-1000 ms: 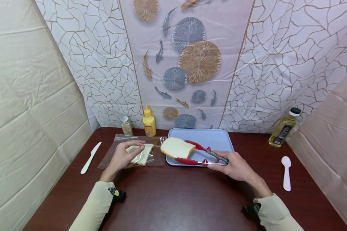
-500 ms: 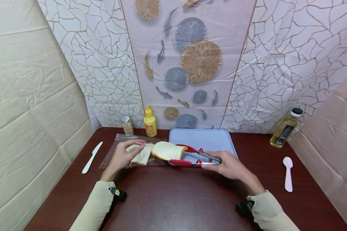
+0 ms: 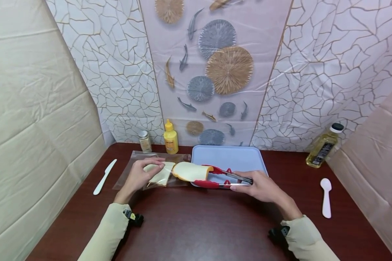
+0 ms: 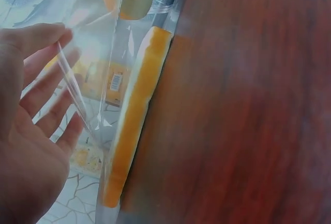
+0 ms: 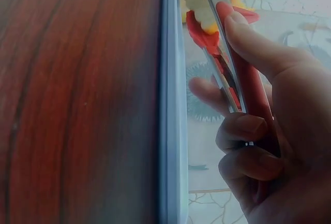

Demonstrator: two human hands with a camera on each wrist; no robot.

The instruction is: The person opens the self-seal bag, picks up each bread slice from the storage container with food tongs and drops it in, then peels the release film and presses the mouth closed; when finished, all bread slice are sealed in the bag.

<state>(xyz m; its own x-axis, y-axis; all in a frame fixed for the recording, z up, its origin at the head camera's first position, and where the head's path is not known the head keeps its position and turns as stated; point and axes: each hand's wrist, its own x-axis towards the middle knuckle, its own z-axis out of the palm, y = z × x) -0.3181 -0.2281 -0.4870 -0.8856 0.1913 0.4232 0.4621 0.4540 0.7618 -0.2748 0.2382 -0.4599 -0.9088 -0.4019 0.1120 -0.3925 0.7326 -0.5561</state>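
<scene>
- A pale bread slice (image 3: 188,171), at frame centre, is clamped in red-tipped metal tongs (image 3: 223,177) gripped by the right hand (image 3: 260,186).
- The clear plastic bag (image 3: 150,170), holding another slice, is pinched open by the left hand (image 3: 138,176).
- Judged underway: slice at the bag mouth, not yet clearly on the light blue tray (image 3: 229,156).

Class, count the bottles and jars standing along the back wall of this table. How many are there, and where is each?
3. A small jar at back left, a yellow squeeze bottle right beside it, and an oil bottle at back right. None seems hidden.
</scene>
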